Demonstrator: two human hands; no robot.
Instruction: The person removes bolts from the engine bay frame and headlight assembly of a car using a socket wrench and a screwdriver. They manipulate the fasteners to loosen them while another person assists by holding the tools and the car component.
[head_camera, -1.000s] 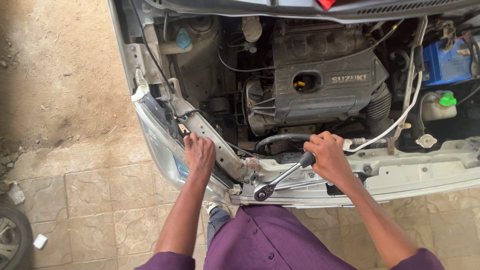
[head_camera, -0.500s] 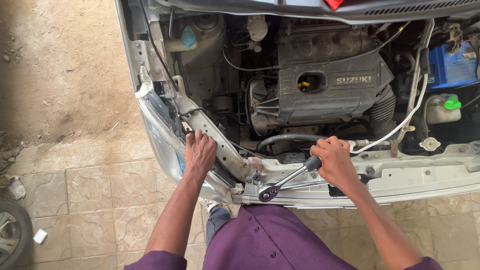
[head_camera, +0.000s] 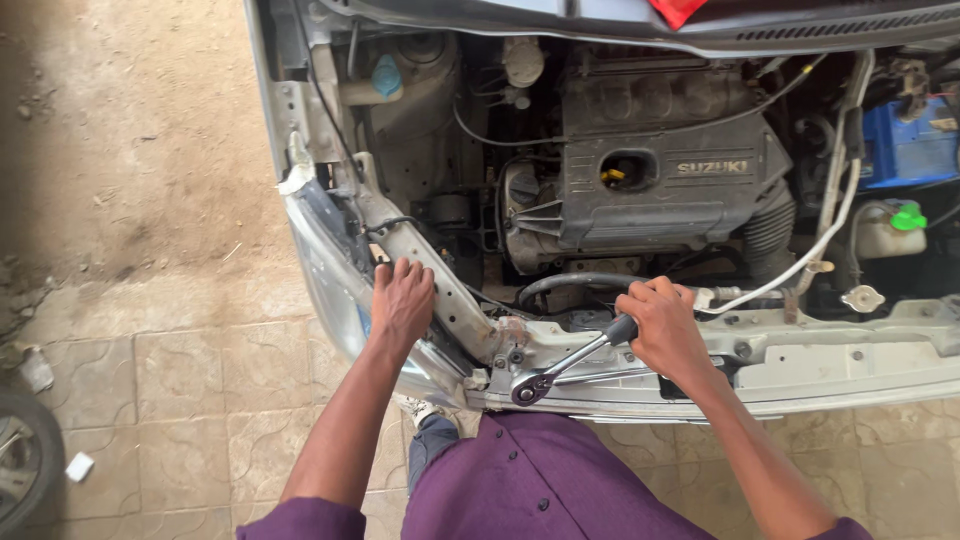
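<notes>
The right hand (head_camera: 662, 325) grips the black handle of a stiff, heavy-looking steel ratchet wrench (head_camera: 570, 362) whose head sits on the front crossmember (head_camera: 850, 365), while the left hand (head_camera: 402, 300) clasps the angled bracket (head_camera: 440, 280).

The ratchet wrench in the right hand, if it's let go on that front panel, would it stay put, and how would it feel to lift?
The ratchet wrench looks like solid metal, so probably stiff and heavy for its size. Its rounded handle, in the right hand, might roll. The head rests on the silver front panel near the edge, so it could slide off if released.
</notes>
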